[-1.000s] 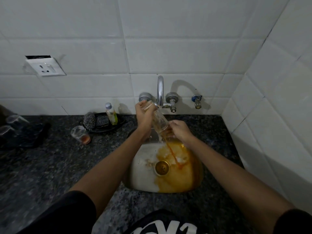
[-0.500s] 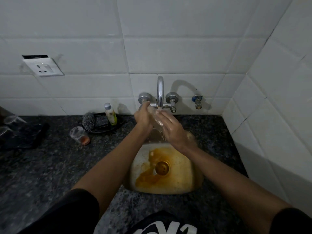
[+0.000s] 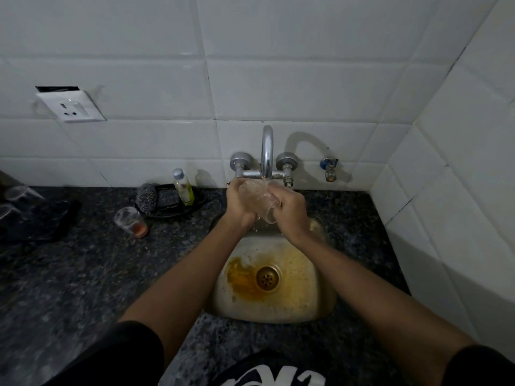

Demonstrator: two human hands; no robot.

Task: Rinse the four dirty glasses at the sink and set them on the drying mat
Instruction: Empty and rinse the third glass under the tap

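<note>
A clear glass (image 3: pixel 263 200) lies tilted under the running tap (image 3: pixel 267 151), held between both hands. My left hand (image 3: pixel 239 203) grips its base end and my right hand (image 3: pixel 291 211) wraps its mouth end. Below them is the steel sink (image 3: pixel 315 302), stained with orange liquid around the drain. A dirty glass (image 3: pixel 131 222) with reddish dregs stands on the counter to the left. At the far left, two clear glasses (image 3: pixel 16 200) rest on the dark drying mat (image 3: pixel 47 221).
A black soap dish (image 3: pixel 178 206) with a scrubber and a small bottle (image 3: pixel 183 186) stands against the wall left of the tap. A wall socket (image 3: pixel 71 106) is up left. A tiled side wall closes in on the right.
The orange liquid stopped pouring from the glass and much of it has drained from the sink. My right hand moved up from under the glass and now wraps its mouth end beneath the tap.
</note>
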